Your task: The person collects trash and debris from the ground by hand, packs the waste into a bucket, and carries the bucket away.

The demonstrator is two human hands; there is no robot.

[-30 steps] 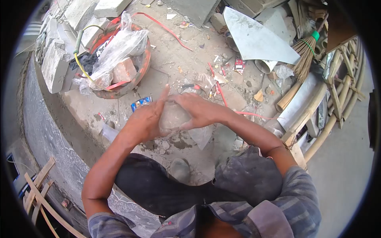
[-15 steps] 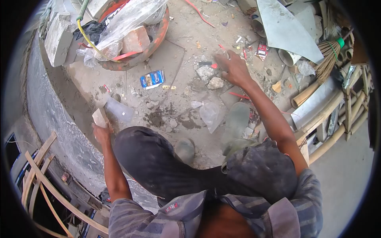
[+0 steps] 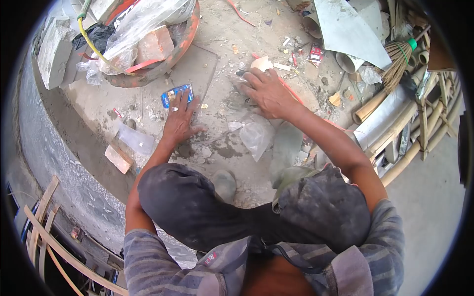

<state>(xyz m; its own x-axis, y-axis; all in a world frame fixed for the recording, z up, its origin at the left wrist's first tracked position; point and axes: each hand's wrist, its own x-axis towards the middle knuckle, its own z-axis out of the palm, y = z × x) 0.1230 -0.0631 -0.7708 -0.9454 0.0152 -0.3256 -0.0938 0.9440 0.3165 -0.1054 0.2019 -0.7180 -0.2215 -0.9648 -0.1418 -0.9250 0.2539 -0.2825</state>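
My left hand (image 3: 179,121) is spread with its fingertips over the blue packet (image 3: 177,95) on the dusty floor. Nothing is gripped in it. My right hand (image 3: 266,94) reaches over rubble near the top middle, its fingers apart and pointing left. Just beyond its fingers is a pale chunk (image 3: 261,63), and a red strip (image 3: 290,90) runs beside the hand. What lies under the right fingers is partly hidden. A brick piece (image 3: 118,158) rests on the floor at the left, away from both hands.
An orange-rimmed basin (image 3: 191,42) holds plastic sheeting and a block (image 3: 154,44). A clear plastic bag (image 3: 255,139) lies between my arms. Rightward are a metal sheet (image 3: 348,32), a broom (image 3: 399,61) and bamboo poles (image 3: 406,160). A low wall (image 3: 64,163) curves along the left.
My left hand has let go of the brick piece and moved up and right to the blue packet. My right hand has shifted left and slightly down; the rubble there is now partly covered.
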